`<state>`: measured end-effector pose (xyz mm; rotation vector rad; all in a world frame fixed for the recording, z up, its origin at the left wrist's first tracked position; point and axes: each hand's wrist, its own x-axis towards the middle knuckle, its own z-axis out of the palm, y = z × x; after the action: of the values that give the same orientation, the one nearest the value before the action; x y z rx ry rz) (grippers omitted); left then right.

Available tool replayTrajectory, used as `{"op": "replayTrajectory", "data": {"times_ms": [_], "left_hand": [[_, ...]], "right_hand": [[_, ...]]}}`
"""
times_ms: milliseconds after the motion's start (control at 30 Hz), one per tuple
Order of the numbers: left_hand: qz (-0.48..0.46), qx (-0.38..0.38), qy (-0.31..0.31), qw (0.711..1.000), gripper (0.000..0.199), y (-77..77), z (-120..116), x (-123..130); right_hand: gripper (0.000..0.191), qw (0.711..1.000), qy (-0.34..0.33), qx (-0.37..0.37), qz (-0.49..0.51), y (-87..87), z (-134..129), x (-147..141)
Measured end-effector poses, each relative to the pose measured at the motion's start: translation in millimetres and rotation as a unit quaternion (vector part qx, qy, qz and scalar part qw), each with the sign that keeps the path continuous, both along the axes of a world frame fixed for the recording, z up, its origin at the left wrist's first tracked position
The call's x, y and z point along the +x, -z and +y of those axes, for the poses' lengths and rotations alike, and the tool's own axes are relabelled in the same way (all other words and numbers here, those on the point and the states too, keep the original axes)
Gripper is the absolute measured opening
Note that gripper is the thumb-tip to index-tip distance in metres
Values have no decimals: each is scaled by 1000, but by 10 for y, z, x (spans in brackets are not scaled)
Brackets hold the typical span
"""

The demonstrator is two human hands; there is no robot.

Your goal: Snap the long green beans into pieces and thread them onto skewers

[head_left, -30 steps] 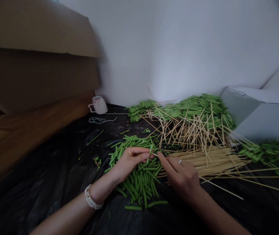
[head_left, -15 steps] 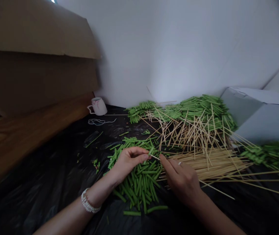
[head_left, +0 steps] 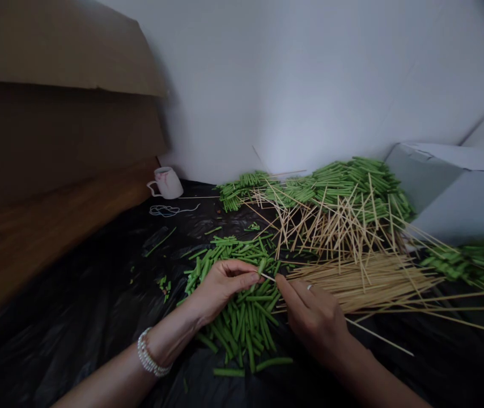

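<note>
My left hand (head_left: 220,286) pinches a short piece of green bean (head_left: 262,265) between thumb and fingers. A thin wooden skewer (head_left: 268,277) runs from that piece to my right hand (head_left: 314,314), whose fingers are closed around it. The skewer's end meets the bean; how deep it sits is hidden by my fingers. Under both hands spreads a loose heap of cut green beans (head_left: 242,326). Just right of my right hand lies a pile of bare wooden skewers (head_left: 378,283).
Skewers threaded with beans (head_left: 348,184) are heaped behind, with more threaded beans (head_left: 475,263) at right. A mug (head_left: 169,184) and a tangled string (head_left: 165,211) lie at back left on black plastic (head_left: 97,317). A cardboard box (head_left: 63,124) and a pale box (head_left: 467,192) flank the area.
The view has shifted slightly. Both hands keep their grip on the bean piece and the skewer, with only a very small movement at the fingers.
</note>
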<state>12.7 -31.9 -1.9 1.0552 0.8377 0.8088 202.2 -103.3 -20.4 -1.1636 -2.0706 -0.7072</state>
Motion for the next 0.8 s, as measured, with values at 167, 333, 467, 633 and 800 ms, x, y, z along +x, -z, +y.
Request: {"op": "replayTrajectory", "data": {"times_ms": [167, 333, 467, 633, 800], "left_hand": [[22, 38, 45, 998, 15, -29, -60, 46], [66, 133, 15, 989, 15, -132, -31, 19], [198, 288, 16, 937, 16, -79, 16, -34], [362, 487, 121, 786, 15, 2, -6, -69], [395, 508, 153, 750, 15, -8, -47, -59]], "right_hand": [[29, 1000, -12, -7, 3, -48, -2, -77], [27, 1000, 16, 2, 3, -79, 29, -13], [27, 998, 62, 8, 10, -63, 96, 129], [28, 996, 76, -27, 27, -46, 133, 170], [27, 997, 69, -29, 24, -43, 111, 130]]}}
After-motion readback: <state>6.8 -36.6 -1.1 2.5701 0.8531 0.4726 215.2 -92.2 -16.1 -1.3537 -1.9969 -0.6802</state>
